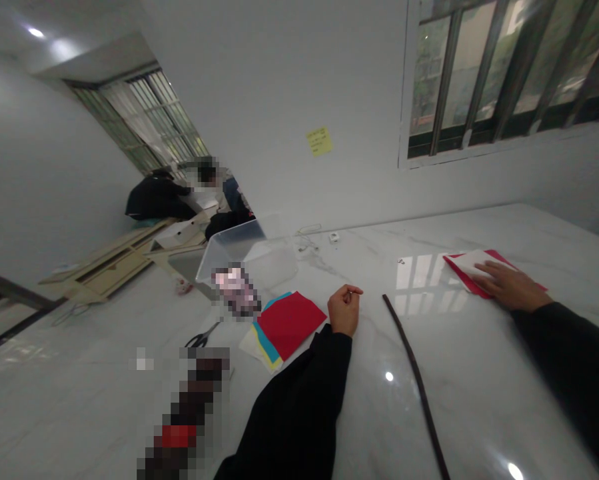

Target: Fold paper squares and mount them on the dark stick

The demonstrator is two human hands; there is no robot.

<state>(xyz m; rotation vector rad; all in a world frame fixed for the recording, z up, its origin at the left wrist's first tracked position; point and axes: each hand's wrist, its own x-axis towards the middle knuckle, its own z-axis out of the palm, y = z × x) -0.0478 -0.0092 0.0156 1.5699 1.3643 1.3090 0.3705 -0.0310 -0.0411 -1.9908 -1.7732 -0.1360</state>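
Observation:
My left hand (pixel 345 312) is raised over the white marble-look table with its fingers curled in. What it holds, if anything, is too small to make out. Just left of it lies a stack of coloured sheets, with a red sheet (pixel 292 323) on top and blue paper (pixel 265 341) and yellow edges showing below. My right hand (pixel 514 287) lies flat, fingers stretched out, on a white sheet (pixel 472 260) over red paper (pixel 459 275) at the right. Part of that paper is hidden under the hand. Between the hands runs a long dark strip (pixel 414 367).
Black-handled scissors (pixel 198 340) and a clear plastic bin (pixel 249 257) are to the left, near blurred-out items. A small white object (pixel 334 237) sits by the wall. A yellow note (pixel 319 141) hangs above. Other people (pixel 159 197) are at the far left, by a window.

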